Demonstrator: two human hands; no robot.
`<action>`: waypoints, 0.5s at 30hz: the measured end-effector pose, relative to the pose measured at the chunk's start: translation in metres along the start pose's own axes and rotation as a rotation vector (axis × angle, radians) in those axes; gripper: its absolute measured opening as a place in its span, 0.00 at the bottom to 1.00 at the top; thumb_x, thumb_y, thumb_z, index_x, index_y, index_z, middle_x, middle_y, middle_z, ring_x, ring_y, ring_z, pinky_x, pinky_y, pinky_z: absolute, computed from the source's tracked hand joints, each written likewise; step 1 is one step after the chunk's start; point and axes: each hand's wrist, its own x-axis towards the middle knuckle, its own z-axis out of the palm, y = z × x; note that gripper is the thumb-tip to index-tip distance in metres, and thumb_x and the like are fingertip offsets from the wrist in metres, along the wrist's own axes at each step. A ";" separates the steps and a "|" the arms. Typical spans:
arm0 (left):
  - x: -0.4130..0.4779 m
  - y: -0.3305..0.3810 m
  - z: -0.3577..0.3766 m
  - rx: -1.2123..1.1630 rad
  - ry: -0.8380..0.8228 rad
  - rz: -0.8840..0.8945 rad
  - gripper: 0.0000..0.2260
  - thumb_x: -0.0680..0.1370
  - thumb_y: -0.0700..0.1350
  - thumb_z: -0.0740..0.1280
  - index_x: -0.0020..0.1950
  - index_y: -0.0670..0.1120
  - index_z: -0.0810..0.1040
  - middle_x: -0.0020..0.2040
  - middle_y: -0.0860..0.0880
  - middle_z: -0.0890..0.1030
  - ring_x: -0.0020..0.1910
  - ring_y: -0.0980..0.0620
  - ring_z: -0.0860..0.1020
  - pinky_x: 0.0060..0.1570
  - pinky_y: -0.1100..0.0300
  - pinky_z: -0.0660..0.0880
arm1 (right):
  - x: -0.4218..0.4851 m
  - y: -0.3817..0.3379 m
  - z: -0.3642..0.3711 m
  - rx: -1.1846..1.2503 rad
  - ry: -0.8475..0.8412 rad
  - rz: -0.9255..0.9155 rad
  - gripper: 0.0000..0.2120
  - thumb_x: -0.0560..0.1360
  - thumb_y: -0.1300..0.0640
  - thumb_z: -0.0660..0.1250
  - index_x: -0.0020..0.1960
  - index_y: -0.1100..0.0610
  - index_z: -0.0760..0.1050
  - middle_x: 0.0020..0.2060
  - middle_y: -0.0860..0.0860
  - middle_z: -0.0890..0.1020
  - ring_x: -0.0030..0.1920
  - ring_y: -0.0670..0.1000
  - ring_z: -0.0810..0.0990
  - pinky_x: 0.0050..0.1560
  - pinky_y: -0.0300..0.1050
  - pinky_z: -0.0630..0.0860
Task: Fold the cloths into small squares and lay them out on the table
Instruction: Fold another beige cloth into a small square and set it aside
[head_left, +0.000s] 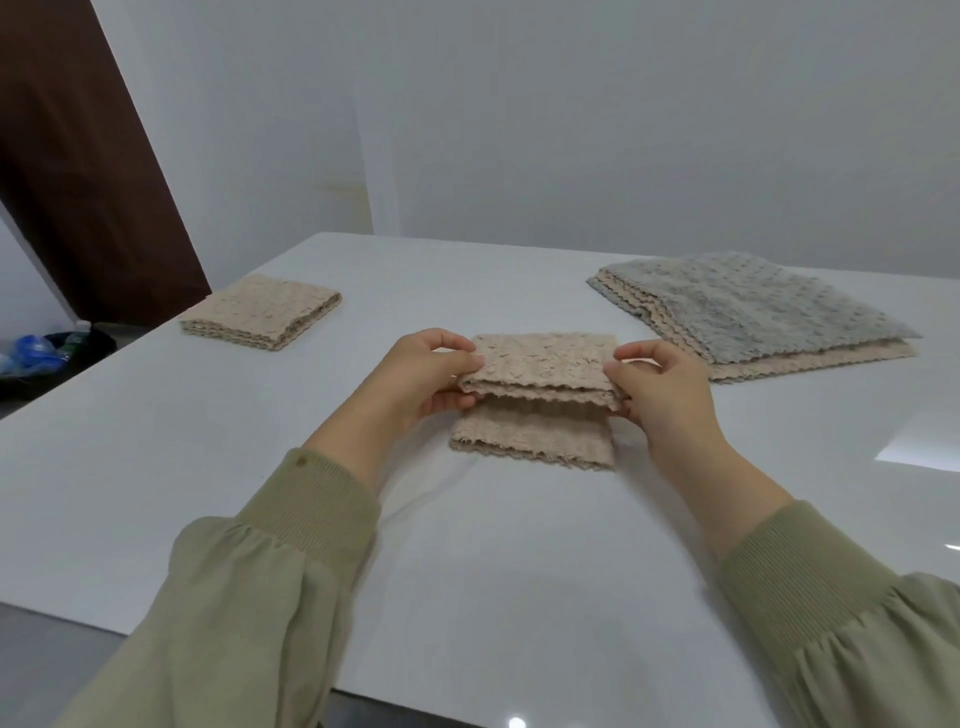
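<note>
The white table (467, 545) is cut off by the frame at its near and right edges. A stack of unfolded cloths (753, 312) is noted at far right on the table, grey on top and beige beneath; the number of layers cannot be resolved. A folded beige cloth (262, 312) is laid at far left, well apart from the stack. At table centre a half-folded beige cloth (540, 395) is held, upper flap raised, lower part on the table. Its left edge is pinched by the left hand (421, 374), its right edge by the right hand (660, 389); fingertips under the flap are hidden. A dark bag (47, 353) is seen on the floor at left, contents blurred.
</note>
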 end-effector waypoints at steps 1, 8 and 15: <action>-0.002 0.000 -0.002 0.044 -0.028 -0.012 0.05 0.75 0.36 0.68 0.48 0.44 0.76 0.36 0.47 0.75 0.27 0.53 0.76 0.29 0.64 0.77 | -0.004 0.002 -0.003 -0.042 -0.011 0.016 0.09 0.72 0.68 0.67 0.40 0.55 0.74 0.26 0.51 0.74 0.26 0.47 0.71 0.34 0.43 0.72; -0.011 -0.007 -0.009 0.288 -0.104 0.000 0.11 0.75 0.38 0.69 0.55 0.48 0.77 0.23 0.54 0.71 0.29 0.51 0.75 0.35 0.59 0.78 | -0.022 0.000 -0.015 -0.243 -0.138 0.040 0.09 0.71 0.71 0.65 0.40 0.58 0.73 0.24 0.52 0.75 0.20 0.49 0.72 0.29 0.45 0.75; -0.011 -0.007 -0.013 0.446 -0.092 0.040 0.12 0.74 0.39 0.70 0.56 0.49 0.78 0.28 0.52 0.75 0.28 0.53 0.77 0.31 0.61 0.75 | -0.020 0.006 -0.011 -0.412 -0.138 -0.114 0.08 0.70 0.67 0.66 0.39 0.54 0.73 0.28 0.53 0.75 0.26 0.50 0.73 0.29 0.42 0.69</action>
